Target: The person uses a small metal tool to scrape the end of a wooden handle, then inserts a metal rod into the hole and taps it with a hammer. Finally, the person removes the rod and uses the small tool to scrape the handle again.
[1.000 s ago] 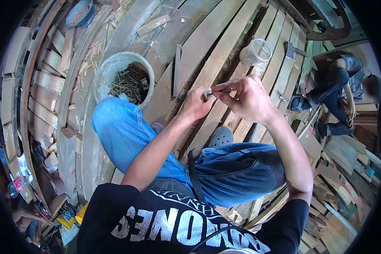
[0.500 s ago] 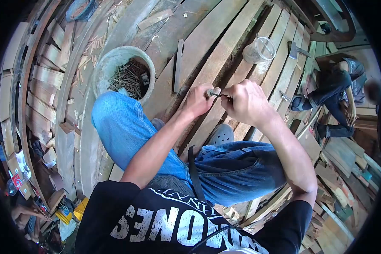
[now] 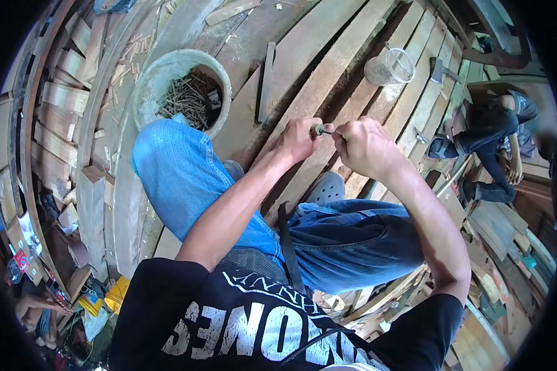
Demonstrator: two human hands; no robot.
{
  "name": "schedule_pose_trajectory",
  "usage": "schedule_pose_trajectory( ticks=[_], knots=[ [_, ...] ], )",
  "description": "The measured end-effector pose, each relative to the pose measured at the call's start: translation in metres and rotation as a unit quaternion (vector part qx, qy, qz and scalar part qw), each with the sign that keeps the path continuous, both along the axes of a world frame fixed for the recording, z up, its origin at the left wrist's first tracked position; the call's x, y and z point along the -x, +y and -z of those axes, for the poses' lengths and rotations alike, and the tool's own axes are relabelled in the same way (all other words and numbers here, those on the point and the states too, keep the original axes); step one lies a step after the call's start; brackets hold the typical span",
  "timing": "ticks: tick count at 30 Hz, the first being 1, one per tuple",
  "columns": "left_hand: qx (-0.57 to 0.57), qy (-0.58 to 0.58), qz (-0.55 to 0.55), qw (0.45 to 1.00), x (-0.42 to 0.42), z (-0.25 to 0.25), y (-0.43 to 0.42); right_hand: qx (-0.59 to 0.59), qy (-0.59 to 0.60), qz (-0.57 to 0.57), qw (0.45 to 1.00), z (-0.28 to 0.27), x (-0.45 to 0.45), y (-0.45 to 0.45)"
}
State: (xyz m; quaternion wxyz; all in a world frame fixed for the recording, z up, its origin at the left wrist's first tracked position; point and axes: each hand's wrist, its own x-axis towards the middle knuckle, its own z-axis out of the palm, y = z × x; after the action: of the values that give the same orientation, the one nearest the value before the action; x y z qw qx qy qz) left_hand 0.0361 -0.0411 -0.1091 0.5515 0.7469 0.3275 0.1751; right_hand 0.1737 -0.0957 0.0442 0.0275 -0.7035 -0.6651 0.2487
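My left hand (image 3: 298, 140) is closed around a small, bolt-like metal piece (image 3: 320, 130), whose rounded greenish end shows at the thumb. A thin dark length runs from that end towards my right hand (image 3: 366, 145), which is closed in a pinch on it. The fingers hide most of the piece, so its exact kind is unclear. Both hands are raised over the wooden planks, in front of my bent knees. Left of them stands a large whitish bucket (image 3: 143, 93) holding many rusty nail- or bolt-like pieces (image 3: 189, 102).
A clear plastic tub (image 3: 390, 67) and a hatchet (image 3: 437, 72) lie on the slatted planks (image 3: 328, 74). A small metal tool (image 3: 421, 136) lies farther right. Another person (image 3: 495, 136) sits at the right. Scrap wood (image 3: 501, 247) is piled below; a curved beam (image 3: 99, 123) rises left.
The view has shifted slightly, with the bucket and tub higher in it. Both hands keep their closed grips on the small metal piece, and my right wrist looks slightly turned.
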Motion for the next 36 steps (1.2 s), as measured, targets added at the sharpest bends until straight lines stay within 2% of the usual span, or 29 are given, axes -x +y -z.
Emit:
schedule_pose_trajectory(
  ticks=[1, 5, 7, 9, 11, 12, 15, 17, 20, 21, 23, 27, 29, 30, 32, 34, 35, 36],
  knots=[
    [0.001, 0.004, 0.016, 1.0, 0.0, 0.001, 0.0, 0.047, -0.011, 0.001, 0.999, -0.003, 0.001, 0.001],
    [0.036, -0.005, 0.003, 0.999, 0.001, -0.007, 0.001, 0.056, -0.048, -0.018, 0.997, -0.002, 0.008, -0.003],
    [0.015, 0.018, -0.004, 1.0, 0.0, -0.003, 0.002, 0.041, -0.071, -0.017, 0.996, 0.0, 0.01, -0.003],
    [0.013, -0.002, -0.008, 1.0, 0.0, -0.001, 0.0, 0.019, -0.089, -0.045, 0.995, -0.002, 0.012, -0.003],
    [0.019, -0.005, -0.028, 0.999, -0.001, 0.002, -0.002, 0.023, -0.178, -0.109, 0.978, -0.011, 0.02, 0.001],
    [-0.014, -0.048, -0.039, 0.998, -0.001, 0.003, -0.003, -0.007, -0.218, -0.144, 0.965, -0.011, 0.023, 0.0],
    [-0.005, -0.013, 0.003, 1.0, -0.001, 0.006, 0.0, -0.019, -0.245, -0.194, 0.95, -0.015, 0.03, 0.004],
    [-0.004, -0.03, -0.012, 0.999, -0.001, 0.011, -0.003, -0.026, -0.253, -0.209, 0.944, -0.016, 0.032, 0.005],
    [-0.055, -0.119, -0.052, 0.99, -0.001, 0.018, -0.005, -0.017, -0.244, -0.226, 0.943, -0.015, 0.029, 0.007],
    [-0.053, -0.117, -0.055, 0.99, -0.001, 0.016, -0.003, -0.016, -0.225, -0.228, 0.947, -0.014, 0.026, 0.008],
    [-0.004, -0.001, 0.017, 1.0, 0.0, 0.01, -0.002, -0.012, -0.201, -0.236, 0.951, -0.014, 0.023, 0.01],
    [-0.006, -0.03, 0.004, 1.0, 0.003, 0.003, -0.005, 0.029, -0.18, -0.184, 0.966, -0.012, 0.019, 0.01],
    [0.023, -0.016, -0.006, 1.0, 0.001, -0.003, -0.006, 0.048, -0.109, -0.132, 0.984, -0.004, 0.011, 0.009],
    [0.005, 0.005, -0.002, 1.0, 0.001, -0.004, -0.006, 0.138, -0.05, -0.051, 0.988, -0.006, 0.01, 0.014],
    [-0.034, 0.017, -0.003, 0.999, 0.002, -0.006, -0.01, 0.161, -0.016, -0.017, 0.987, -0.003, 0.005, 0.013],
    [-0.023, 0.02, -0.005, 1.0, 0.002, -0.009, -0.011, 0.19, 0.02, 0.064, 0.98, -0.012, 0.01, 0.014],
    [-0.015, 0.026, -0.01, 1.0, 0.002, -0.01, -0.012, 0.193, 0.019, 0.065, 0.979, -0.015, 0.012, 0.018],
    [-0.005, 0.037, 0.016, 0.999, 0.001, -0.009, -0.009, 0.249, 0.018, 0.096, 0.963, -0.017, 0.012, 0.023]
  ],
)
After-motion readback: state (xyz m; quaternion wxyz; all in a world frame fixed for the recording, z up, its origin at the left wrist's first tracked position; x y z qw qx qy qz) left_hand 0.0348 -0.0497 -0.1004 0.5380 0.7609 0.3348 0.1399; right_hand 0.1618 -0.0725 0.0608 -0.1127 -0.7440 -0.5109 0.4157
